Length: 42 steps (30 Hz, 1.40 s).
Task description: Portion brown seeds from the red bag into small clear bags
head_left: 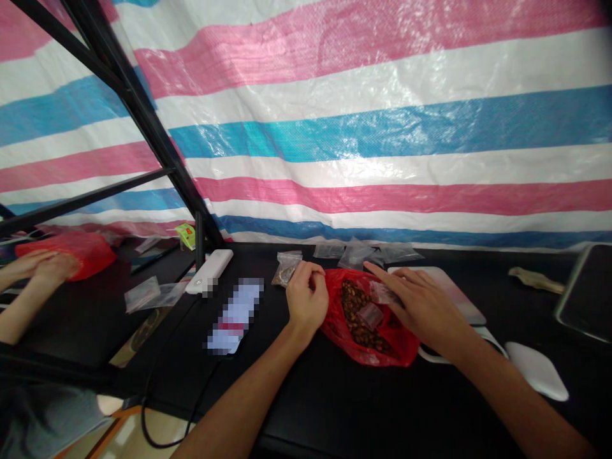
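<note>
A red plastic bag (392, 347) lies open on the black table, with small brown kernels or beans (354, 303) inside. My left hand (307, 299) is closed at the bag's left rim, its fingers curled against the red film. My right hand (423, 306) reaches over the bag's right side, index finger stretched forward. Under its fingers is a small clear plastic bag (370, 315), which it seems to hold just above the kernels; the thumb's grip is partly hidden. Beside my left hand stands a small filled zip bag (285, 268) with brownish contents.
Flat clear bags (356, 254) lie along the back. Left are a phone (236, 315), a white power strip (210, 271) and a cable. Right are a pale flat case (447, 290), a white mouse-like object (536, 370) and a dark-screened device (588, 293). Another person's hands (52, 264) touch a red bag.
</note>
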Motion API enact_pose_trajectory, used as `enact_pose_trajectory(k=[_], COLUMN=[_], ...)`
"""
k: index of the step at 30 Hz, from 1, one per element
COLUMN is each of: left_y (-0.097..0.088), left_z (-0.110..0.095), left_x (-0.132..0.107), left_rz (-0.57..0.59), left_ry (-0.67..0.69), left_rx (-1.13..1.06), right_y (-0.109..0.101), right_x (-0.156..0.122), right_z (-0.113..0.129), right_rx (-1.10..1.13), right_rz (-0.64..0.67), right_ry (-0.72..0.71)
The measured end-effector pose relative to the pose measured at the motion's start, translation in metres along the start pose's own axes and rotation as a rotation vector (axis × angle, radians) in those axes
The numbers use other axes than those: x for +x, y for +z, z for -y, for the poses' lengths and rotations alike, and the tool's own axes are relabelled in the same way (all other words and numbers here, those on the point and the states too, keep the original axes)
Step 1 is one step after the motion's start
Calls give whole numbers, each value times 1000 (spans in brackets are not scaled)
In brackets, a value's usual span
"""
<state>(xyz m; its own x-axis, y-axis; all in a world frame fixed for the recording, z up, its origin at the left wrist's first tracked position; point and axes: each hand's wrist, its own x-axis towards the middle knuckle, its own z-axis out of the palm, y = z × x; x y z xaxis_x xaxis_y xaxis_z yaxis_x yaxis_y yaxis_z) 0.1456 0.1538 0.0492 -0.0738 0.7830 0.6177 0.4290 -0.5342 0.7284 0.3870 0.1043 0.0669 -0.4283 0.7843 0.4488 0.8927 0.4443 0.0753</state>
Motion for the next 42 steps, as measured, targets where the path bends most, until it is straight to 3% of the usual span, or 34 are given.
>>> enact_pose_trajectory(k=[20,25,29,32,37,42], left_y=[1,0,0,0,-1,-1], left_z=[1,0,0,1,0,0], left_x=[-3,-1,0,0,-1,-1], left_rz=[18,12,9,5,17,13], left_ry=[0,-1,7,-5,-4,-17], left_rx=[16,14,7,7,-6,-6], right_y=[-5,-7,-11,-11,-5,2], right_x=[0,3,4,-1,-14,-17], right_z=[9,7,-3,-19,-45,-50], right_rx=[150,237,248,123,-47,-46], right_rz=[22,-67,-145,-133,-8,37], right_ry=[73,134,284,368,344,358])
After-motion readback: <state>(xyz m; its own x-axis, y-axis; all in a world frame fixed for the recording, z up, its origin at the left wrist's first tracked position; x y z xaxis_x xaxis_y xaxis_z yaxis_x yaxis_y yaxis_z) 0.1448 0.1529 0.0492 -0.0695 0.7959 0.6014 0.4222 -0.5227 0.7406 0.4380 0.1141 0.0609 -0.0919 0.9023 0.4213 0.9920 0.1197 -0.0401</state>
